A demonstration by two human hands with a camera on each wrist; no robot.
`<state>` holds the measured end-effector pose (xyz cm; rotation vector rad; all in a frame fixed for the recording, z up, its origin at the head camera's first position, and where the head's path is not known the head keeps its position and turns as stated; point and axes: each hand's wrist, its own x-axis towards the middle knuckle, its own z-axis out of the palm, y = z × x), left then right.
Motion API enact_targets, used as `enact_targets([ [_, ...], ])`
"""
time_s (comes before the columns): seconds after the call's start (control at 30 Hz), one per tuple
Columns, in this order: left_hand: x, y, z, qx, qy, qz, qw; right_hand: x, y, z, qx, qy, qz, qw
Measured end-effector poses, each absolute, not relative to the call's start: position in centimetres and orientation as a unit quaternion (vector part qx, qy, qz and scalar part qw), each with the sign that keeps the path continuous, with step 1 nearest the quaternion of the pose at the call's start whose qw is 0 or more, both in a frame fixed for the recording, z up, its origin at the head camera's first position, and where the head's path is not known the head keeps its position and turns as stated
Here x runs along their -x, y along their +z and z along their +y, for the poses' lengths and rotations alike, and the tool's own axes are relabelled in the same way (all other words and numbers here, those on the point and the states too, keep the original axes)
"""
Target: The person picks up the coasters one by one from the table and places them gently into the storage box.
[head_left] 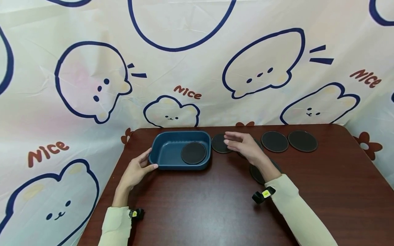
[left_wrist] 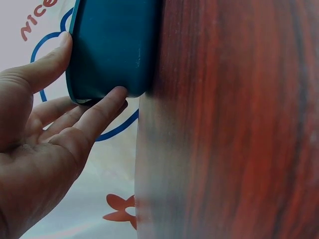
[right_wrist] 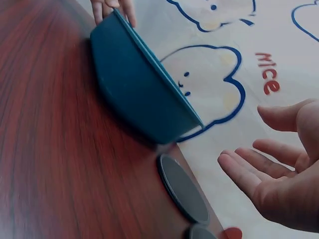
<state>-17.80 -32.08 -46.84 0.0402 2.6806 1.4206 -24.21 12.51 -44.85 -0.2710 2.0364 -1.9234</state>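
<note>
A blue rectangular container [head_left: 163,167] sits toward the back of the table, with one black round disc [head_left: 193,153] lying inside on its right. My left hand [head_left: 137,172] holds the container's left end, thumb at the near corner and fingers around the outer wall; the left wrist view shows these fingers [left_wrist: 102,112] touching it. My right hand [head_left: 246,147], fingers extended and holding nothing, hovers over the discs right of the container. Nearest to it is a black disc [head_left: 219,144] beside the container. Another disc [head_left: 259,143] is mostly hidden behind this hand.
Two more black discs, a nearer one [head_left: 275,141] and a far-right one [head_left: 303,141], lie along the back of the brown table [head_left: 197,205]. A further disc [head_left: 256,175] is partly covered by my right wrist. A printed cloth [head_left: 197,68] hangs behind the table.
</note>
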Motion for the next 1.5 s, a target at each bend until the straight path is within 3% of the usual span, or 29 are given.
enact_targets([
  [0.6, 17.7, -46.9, -32.1, -0.016, 0.474, 0.879, 0.055, 21.8, -46.6, 20.0, 0.064, -0.659, 0.736, 0.140],
  [0.97, 17.7, -46.8, -32.1, -0.016, 0.471, 0.880, 0.055, 20.0, -47.7, 24.1, 0.055, -0.535, 0.838, 0.089],
  [1.5, 17.7, -47.0, -32.1, -0.015, 0.468, 0.882, 0.053, 18.7, -48.9, 26.7, 0.078, -0.408, 0.908, 0.057],
])
